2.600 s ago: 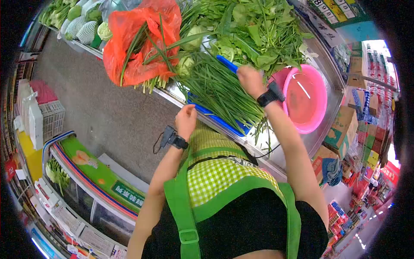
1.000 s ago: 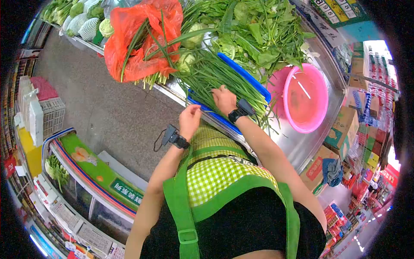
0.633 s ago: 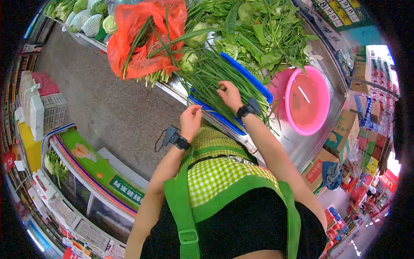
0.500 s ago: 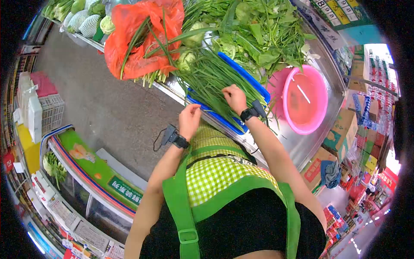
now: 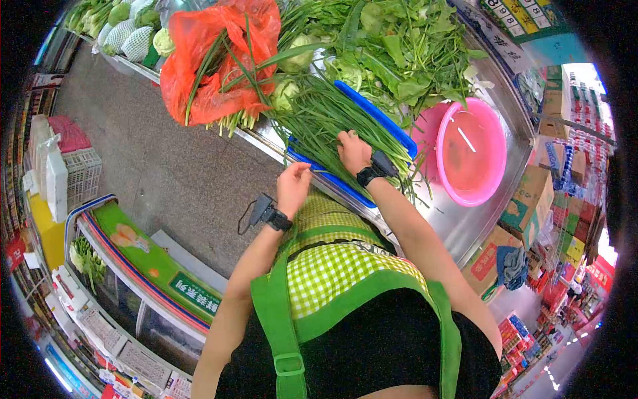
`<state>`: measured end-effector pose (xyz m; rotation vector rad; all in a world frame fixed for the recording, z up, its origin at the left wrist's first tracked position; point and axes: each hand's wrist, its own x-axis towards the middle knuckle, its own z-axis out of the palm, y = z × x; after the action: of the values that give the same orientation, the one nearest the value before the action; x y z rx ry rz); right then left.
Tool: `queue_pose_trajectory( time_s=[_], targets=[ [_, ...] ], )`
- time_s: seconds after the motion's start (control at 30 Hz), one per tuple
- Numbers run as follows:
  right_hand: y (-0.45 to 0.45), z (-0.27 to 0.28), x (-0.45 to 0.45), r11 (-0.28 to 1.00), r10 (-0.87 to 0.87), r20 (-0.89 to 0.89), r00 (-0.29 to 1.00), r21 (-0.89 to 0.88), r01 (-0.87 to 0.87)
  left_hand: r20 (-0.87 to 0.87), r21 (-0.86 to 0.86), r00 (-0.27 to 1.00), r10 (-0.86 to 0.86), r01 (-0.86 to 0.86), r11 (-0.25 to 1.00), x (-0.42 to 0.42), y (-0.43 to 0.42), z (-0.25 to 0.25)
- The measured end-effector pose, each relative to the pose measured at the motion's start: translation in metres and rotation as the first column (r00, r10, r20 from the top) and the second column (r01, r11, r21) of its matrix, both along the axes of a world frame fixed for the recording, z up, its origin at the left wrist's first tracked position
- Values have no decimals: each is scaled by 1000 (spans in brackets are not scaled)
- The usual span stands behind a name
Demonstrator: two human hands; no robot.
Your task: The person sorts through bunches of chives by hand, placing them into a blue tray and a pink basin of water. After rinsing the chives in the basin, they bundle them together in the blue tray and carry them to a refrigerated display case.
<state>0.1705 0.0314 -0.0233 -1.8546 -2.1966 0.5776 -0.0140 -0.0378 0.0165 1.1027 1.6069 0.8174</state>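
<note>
Long green garlic chives (image 5: 319, 110) lie in a blue tray (image 5: 375, 113) at the counter's near edge. My right hand (image 5: 354, 153) rests over them, its fingers curled down into the blades; the fingertips are partly hidden. At the tray's near left side is my left hand (image 5: 293, 189), thumb and fingers pinched together beside the rim. A thin strand shows near its fingertips, too small to tell whether it is held. Both wrists wear black straps with small devices.
An orange-red plastic bag (image 5: 219, 63) with more stalks sits left of the tray. Leafy greens (image 5: 405, 53) are heaped behind it. A pink basin (image 5: 470, 198) of water stands on the metal counter (image 5: 488, 219) at right. A refrigerated case (image 5: 153, 259) is at lower left.
My right hand has shifted slightly left over the garlic chives, its fingers reaching further into them. The left hand stays nearly where it was, pinched by the tray.
</note>
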Motion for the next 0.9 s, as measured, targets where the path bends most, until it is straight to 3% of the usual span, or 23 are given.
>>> queue_pose_trajectory(
  time_s=[0.1,0.2,0.33,0.43,0.5,0.57,0.63,0.67,0.7,0.77,0.83,0.9],
  targets=[
    [1,-3,0,995,51,-48,998,89,-47,-9,44,1000,-30,30,999,3,0,3],
    [3,-7,-7,954,100,30,995,281,-104,-28,76,998,-61,62,995,7,2,9],
    [6,-11,-4,965,142,137,980,203,-168,-13,38,996,-83,84,996,10,8,26],
    [7,-4,0,967,168,41,985,188,-173,2,61,997,-76,76,995,10,9,16],
    [3,8,2,977,-36,-296,954,192,97,-4,46,996,-84,84,995,10,9,14],
    [1,14,11,981,-45,-288,956,169,97,-8,32,996,-93,93,995,12,11,16],
    [-3,17,18,960,-250,-569,784,-38,278,33,43,998,-54,53,998,18,13,19],
    [-7,4,26,935,-349,-621,702,-177,308,35,41,998,-57,56,998,22,15,20],
    [-9,11,27,932,-355,-618,702,-178,314,-7,45,995,-97,97,994,28,19,21],
    [-15,33,30,726,-680,-688,253,-584,363,-43,45,988,-150,152,987,41,26,22],
    [-22,33,37,709,-694,-692,199,-610,353,-124,-4,954,-272,274,962,56,35,20],
    [-29,36,39,646,-736,-677,33,-685,337,-185,53,936,-301,315,948,75,43,11]
  ],
)
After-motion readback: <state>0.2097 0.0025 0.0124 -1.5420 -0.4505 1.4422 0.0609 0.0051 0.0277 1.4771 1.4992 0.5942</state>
